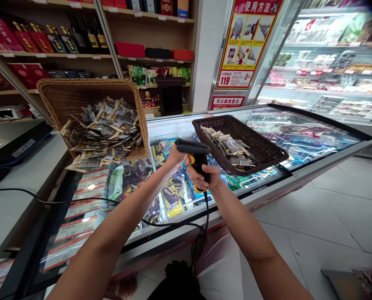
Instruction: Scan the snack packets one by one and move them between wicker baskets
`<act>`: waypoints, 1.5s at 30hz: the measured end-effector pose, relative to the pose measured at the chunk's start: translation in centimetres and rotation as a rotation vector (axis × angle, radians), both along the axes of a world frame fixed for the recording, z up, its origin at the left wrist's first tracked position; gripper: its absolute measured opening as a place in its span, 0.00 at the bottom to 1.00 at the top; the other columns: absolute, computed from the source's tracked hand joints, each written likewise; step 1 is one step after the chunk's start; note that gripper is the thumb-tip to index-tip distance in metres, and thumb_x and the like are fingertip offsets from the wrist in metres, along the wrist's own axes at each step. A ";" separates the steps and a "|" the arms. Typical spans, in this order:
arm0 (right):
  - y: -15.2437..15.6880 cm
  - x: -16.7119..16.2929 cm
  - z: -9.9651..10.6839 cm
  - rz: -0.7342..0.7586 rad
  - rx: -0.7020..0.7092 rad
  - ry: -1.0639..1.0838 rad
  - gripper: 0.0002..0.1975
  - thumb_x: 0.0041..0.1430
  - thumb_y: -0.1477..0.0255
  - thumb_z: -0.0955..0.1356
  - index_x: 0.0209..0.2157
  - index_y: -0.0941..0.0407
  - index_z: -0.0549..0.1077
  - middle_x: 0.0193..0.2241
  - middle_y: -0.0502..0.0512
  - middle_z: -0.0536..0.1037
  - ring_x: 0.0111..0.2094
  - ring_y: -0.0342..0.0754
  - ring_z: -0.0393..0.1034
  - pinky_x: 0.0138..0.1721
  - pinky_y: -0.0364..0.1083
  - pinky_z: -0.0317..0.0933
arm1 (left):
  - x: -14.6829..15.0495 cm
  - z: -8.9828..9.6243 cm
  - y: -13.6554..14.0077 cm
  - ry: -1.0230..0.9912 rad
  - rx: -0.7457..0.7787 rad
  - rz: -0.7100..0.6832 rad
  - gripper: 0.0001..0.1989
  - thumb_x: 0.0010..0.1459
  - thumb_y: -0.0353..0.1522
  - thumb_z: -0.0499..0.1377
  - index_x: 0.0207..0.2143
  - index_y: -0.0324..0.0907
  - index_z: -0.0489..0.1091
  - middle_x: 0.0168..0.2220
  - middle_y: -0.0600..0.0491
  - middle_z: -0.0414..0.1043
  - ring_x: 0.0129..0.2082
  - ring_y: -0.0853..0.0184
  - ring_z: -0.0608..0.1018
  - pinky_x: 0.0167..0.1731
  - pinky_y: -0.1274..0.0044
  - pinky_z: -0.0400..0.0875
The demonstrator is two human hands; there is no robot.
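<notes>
One scanner (pixel 192 146), right hand (pixel 213 176) grasping — left hand (pixel 175 159) beside, cannot tell its grip — two baskets (pixel 264 151).

We count one chest freezer (pixel 298 178), two wicker baskets (pixel 56 93) (pixel 251 139) on it, two hands (pixel 175 157) (pixel 213 175) and one scanner (pixel 192 146) above it, two signs (pixel 248 41) (pixel 226 102) behind it

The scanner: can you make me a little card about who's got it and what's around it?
Thing: black-and-yellow scanner
Right hand: fingers curled around its handle
Left hand: by the scanner's left end; too hidden to tell if it grips
Cable: hangs below the handle
Pale basket: on the left, tilted, heaped with small packets
Dark basket: on the right, fewer packets
Under the dark basket: a glass-topped freezer with colourful wrapped packages inside
</notes>
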State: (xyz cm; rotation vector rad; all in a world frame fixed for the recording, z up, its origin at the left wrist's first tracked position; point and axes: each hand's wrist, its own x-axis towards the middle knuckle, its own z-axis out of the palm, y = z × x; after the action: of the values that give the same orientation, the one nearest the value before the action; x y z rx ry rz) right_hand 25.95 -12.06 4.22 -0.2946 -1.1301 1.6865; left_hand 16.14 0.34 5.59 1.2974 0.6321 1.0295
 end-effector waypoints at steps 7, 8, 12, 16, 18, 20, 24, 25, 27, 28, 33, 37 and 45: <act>-0.3 -0.8 1.3 -0.046 -0.035 -0.041 0.28 0.56 0.53 0.76 0.48 0.53 0.65 0.19 0.36 0.61 0.10 0.37 0.45 0.09 0.39 0.47 | -16.8 0.8 3.7 0.541 0.593 0.678 0.14 0.49 0.25 0.62 0.39 0.46 0.75 0.45 0.45 0.77 0.51 0.50 0.76 0.56 0.59 0.67; -0.3 -0.9 1.4 -0.049 -0.030 -0.044 0.28 0.56 0.53 0.75 0.49 0.53 0.65 0.19 0.37 0.61 0.10 0.37 0.45 0.09 0.40 0.47 | -18.9 0.7 4.5 0.709 0.657 0.691 0.15 0.44 0.24 0.63 0.37 0.47 0.75 0.48 0.43 0.77 0.56 0.45 0.73 0.58 0.55 0.64; -0.2 -1.1 1.4 -0.077 -0.032 -0.096 0.28 0.58 0.53 0.74 0.52 0.54 0.65 0.19 0.36 0.60 0.10 0.37 0.45 0.09 0.40 0.46 | -24.2 -0.2 6.7 1.043 0.692 0.563 0.18 0.38 0.24 0.64 0.34 0.50 0.77 0.51 0.41 0.79 0.62 0.35 0.69 0.59 0.50 0.61; -0.1 -1.1 1.3 -0.138 -0.082 -0.131 0.26 0.61 0.53 0.72 0.51 0.54 0.65 0.19 0.36 0.59 0.11 0.37 0.45 0.10 0.40 0.46 | -24.4 -0.8 6.7 1.060 0.778 0.625 0.12 0.48 0.27 0.60 0.35 0.49 0.78 0.46 0.39 0.81 0.59 0.36 0.72 0.60 0.49 0.57; 0.0 -1.2 1.3 -0.151 -0.094 -0.120 0.24 0.60 0.55 0.73 0.49 0.53 0.65 0.19 0.37 0.60 0.11 0.37 0.46 0.10 0.40 0.46 | -24.1 -0.5 6.2 1.003 0.796 0.680 0.09 0.53 0.29 0.59 0.32 0.49 0.77 0.41 0.40 0.81 0.55 0.40 0.74 0.62 0.51 0.55; 0.0 -1.2 1.3 -0.148 -0.089 -0.104 0.24 0.59 0.55 0.73 0.48 0.53 0.65 0.19 0.37 0.60 0.11 0.37 0.46 0.10 0.40 0.46 | -23.9 0.3 5.7 0.920 0.781 0.771 0.09 0.58 0.31 0.58 0.33 0.50 0.78 0.40 0.43 0.80 0.53 0.44 0.74 0.63 0.54 0.55; 0.0 -1.4 1.4 -0.137 -0.084 -0.098 0.23 0.59 0.57 0.74 0.48 0.54 0.66 0.20 0.38 0.62 0.11 0.37 0.46 0.11 0.40 0.46 | -23.7 2.1 4.9 0.806 0.692 1.002 0.14 0.64 0.33 0.54 0.47 0.46 0.78 0.52 0.42 0.73 0.58 0.48 0.67 0.62 0.57 0.58; -0.1 -1.4 1.4 -0.143 -0.091 -0.106 0.22 0.60 0.57 0.73 0.48 0.54 0.66 0.20 0.38 0.62 0.12 0.37 0.46 0.11 0.40 0.46 | -23.7 2.4 4.8 0.795 0.667 1.034 0.15 0.65 0.33 0.55 0.47 0.44 0.79 0.55 0.41 0.70 0.60 0.47 0.64 0.63 0.57 0.57; -0.1 -1.5 1.4 -0.154 -0.104 -0.121 0.20 0.62 0.58 0.72 0.48 0.54 0.66 0.20 0.38 0.61 0.12 0.37 0.47 0.11 0.40 0.46 | -23.7 2.9 4.8 0.744 0.609 1.048 0.12 0.63 0.34 0.58 0.45 0.44 0.80 0.60 0.41 0.64 0.64 0.46 0.60 0.67 0.55 0.51; -0.1 -1.5 1.4 -0.157 -0.107 -0.124 0.19 0.63 0.58 0.72 0.47 0.54 0.66 0.20 0.38 0.61 0.12 0.37 0.47 0.11 0.40 0.45 | -23.7 3.0 4.8 0.685 0.574 1.015 0.10 0.62 0.34 0.61 0.43 0.44 0.80 0.60 0.43 0.63 0.65 0.45 0.58 0.68 0.55 0.50; 0.1 -1.6 1.2 -0.156 -0.105 -0.118 0.18 0.64 0.58 0.72 0.47 0.54 0.67 0.20 0.38 0.61 0.11 0.37 0.46 0.11 0.40 0.46 | -23.8 2.9 5.6 0.332 0.362 0.727 0.16 0.56 0.45 0.70 0.38 0.46 0.74 0.43 0.52 0.68 0.46 0.58 0.74 0.50 0.63 0.73; 0.2 -1.6 1.0 -0.153 -0.103 -0.121 0.17 0.64 0.59 0.72 0.45 0.54 0.67 0.20 0.38 0.61 0.12 0.37 0.46 0.11 0.40 0.46 | -22.9 2.9 5.7 0.128 0.221 0.551 0.31 0.51 0.61 0.68 0.36 0.47 0.65 0.32 0.57 0.68 0.33 0.66 0.78 0.42 0.66 0.78; 0.1 -1.9 1.3 -0.137 -0.081 -0.101 0.20 0.59 0.59 0.76 0.40 0.54 0.66 0.20 0.39 0.64 0.11 0.36 0.50 0.11 0.39 0.48 | -20.6 1.8 4.6 -0.042 0.122 0.563 0.31 0.31 0.35 0.81 0.37 0.46 0.70 0.30 0.60 0.71 0.27 0.73 0.71 0.28 0.80 0.69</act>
State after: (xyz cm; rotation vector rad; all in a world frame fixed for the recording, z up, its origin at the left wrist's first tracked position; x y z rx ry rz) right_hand 24.03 -11.91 5.54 -0.5017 -1.0915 1.6131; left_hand -4.46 4.97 7.39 1.2238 0.9435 1.5688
